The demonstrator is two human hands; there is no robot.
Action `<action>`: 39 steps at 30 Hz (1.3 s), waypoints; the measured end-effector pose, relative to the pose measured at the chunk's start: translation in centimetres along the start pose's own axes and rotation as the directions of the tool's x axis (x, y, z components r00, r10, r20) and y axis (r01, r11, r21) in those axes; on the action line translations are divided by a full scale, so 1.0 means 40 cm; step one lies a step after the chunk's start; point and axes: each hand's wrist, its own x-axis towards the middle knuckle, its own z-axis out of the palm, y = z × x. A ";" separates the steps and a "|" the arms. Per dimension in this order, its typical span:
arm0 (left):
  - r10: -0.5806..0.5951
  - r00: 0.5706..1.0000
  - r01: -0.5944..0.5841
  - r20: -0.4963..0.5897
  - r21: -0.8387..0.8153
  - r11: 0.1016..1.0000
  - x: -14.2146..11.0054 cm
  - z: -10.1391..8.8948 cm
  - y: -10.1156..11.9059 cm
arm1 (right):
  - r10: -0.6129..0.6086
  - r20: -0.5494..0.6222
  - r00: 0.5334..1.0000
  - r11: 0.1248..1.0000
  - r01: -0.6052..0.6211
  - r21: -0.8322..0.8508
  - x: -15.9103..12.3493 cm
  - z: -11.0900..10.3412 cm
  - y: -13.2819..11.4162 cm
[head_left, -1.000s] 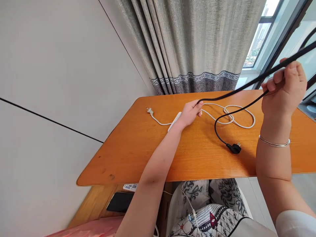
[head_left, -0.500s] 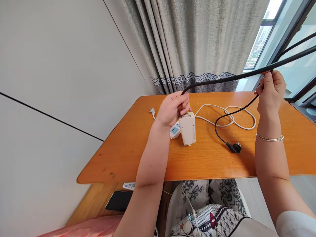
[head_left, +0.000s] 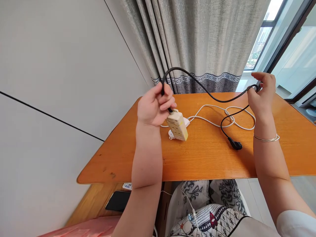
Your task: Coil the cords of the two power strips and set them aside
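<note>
Pinched in my left hand (head_left: 155, 104) is a black power cord (head_left: 198, 83), gripped close to where it enters a beige power strip (head_left: 178, 126). The strip hangs tilted above the table, its socket face towards me. From my left hand the cord arches up, then sags across to my right hand (head_left: 263, 93), which holds a bend of it between thumb and fingers. Below that hand the cord drops to its black plug (head_left: 235, 144), at the tabletop. Behind the beige strip, a white power strip (head_left: 171, 134) is mostly hidden.
A white cord (head_left: 217, 124) lies in loops on the wooden table (head_left: 138, 158). A grey curtain (head_left: 207, 39) hangs behind, with a wall (head_left: 56, 65) on the left. A dark phone (head_left: 118, 200) rests below the table's front edge.
The black cord has gone from stretched out past the right to a slack arch between my hands. My left hand moved left and the beige strip turned, showing its sockets. My right hand shifted slightly left.
</note>
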 end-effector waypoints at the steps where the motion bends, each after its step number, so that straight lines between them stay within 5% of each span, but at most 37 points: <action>1: -0.018 0.999 0.016 0.042 0.060 0.998 -0.004 0.006 -0.008 | -0.087 0.025 0.996 0.995 0.086 0.043 -0.012 -0.004 -0.031; 5: -0.037 0.985 -0.002 0.167 0.224 0.975 -0.019 0.018 -0.036 | -0.307 0.255 0.917 0.936 0.242 0.257 -0.067 -0.022 -0.168; 7: -0.032 0.976 -0.030 0.218 0.272 0.962 -0.023 0.018 -0.046 | -0.346 0.344 0.873 0.905 0.214 0.368 -0.092 -0.029 -0.222; 9: -0.031 0.953 -0.065 0.303 0.302 0.951 -0.026 0.017 -0.056 | -0.313 0.535 0.785 0.879 0.026 0.475 -0.111 -0.030 -0.258; 11: -0.048 0.908 -0.097 0.415 0.320 0.943 -0.030 0.019 -0.069 | -0.281 0.719 0.636 0.812 -0.241 0.531 -0.123 -0.024 -0.274; 13: -0.087 0.860 -0.103 0.504 0.338 0.935 -0.035 0.024 -0.085 | -0.255 0.780 0.571 0.697 -0.451 0.558 -0.127 -0.015 -0.277; 16: -0.128 0.824 -0.074 0.552 0.329 0.942 -0.041 0.034 -0.112 | -0.156 0.751 0.642 0.529 -0.588 0.612 -0.118 -0.008 -0.273; 19: -0.112 0.844 -0.052 0.525 0.287 0.957 -0.039 0.043 -0.128 | 0.003 0.686 0.727 0.477 -0.604 0.639 -0.099 -0.008 -0.270; 24: -0.084 0.923 -0.029 0.375 0.286 0.958 -0.033 0.053 -0.116 | 0.257 0.518 0.816 0.594 -0.556 0.582 -0.057 -0.010 -0.216; 29: 0.012 0.988 -0.051 0.152 0.257 0.965 -0.029 0.050 -0.076 | 0.283 0.431 0.857 0.670 -0.498 0.550 -0.008 -0.036 -0.092; 32: 0.072 0.996 -0.083 0.060 0.228 0.970 -0.024 0.040 -0.060 | 0.384 0.404 0.830 0.531 -0.557 0.639 0.012 -0.046 -0.056; 35: 0.110 0.994 -0.109 0.005 0.170 0.979 -0.017 0.031 -0.042 | 0.515 0.400 0.758 0.241 -0.576 0.781 0.026 -0.043 -0.066; 37: 0.126 0.990 -0.121 -0.061 0.084 0.989 -0.011 0.023 -0.019 | 0.604 0.364 0.709 0.048 -0.489 0.871 0.039 -0.042 -0.077; 39: 0.139 0.978 -0.147 -0.157 -0.038 0.988 -0.007 0.010 0.010 | 0.701 0.281 0.655 -0.030 -0.366 0.930 0.057 -0.047 -0.075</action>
